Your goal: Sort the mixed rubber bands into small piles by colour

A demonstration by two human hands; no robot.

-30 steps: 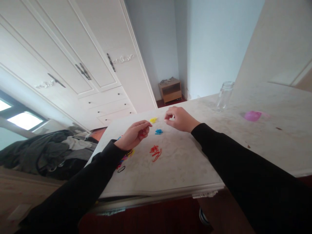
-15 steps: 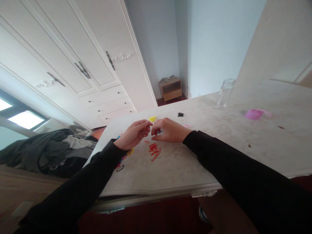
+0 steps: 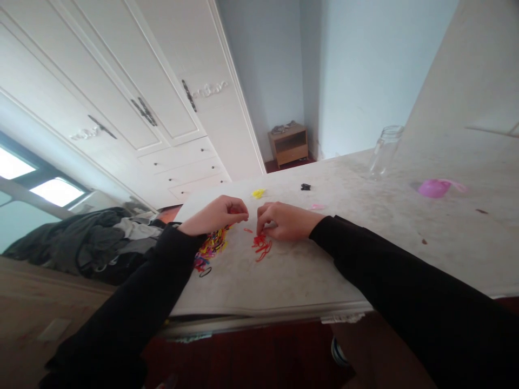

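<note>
My right hand [image 3: 279, 220] reaches down to a small heap of red rubber bands [image 3: 261, 248], its fingertips pinched together at the heap's far edge. Whether a band is between those fingertips is too small to tell. My left hand [image 3: 221, 213] hovers above a larger pile of mixed-colour rubber bands [image 3: 214, 243], its fingers curled and closed. Something reddish shows at its fingers, too small to make out. A single red band [image 3: 248, 230] lies between the two hands. One black band [image 3: 205, 272] rests apart, near the mixed pile.
Beyond the hands lie a yellow cluster [image 3: 258, 193], a black cluster [image 3: 305, 187] and a few pink bands [image 3: 318, 206]. A clear glass jar [image 3: 383, 154] stands at the table's far edge, with a pink balloon-like pouch [image 3: 434, 188] to its right. Dark clothes [image 3: 81, 243] are heaped at left.
My right hand has come down onto the red heap. My left hand has drawn away to the left, uncovering more of the mixed pile. The view has shifted slightly.
</note>
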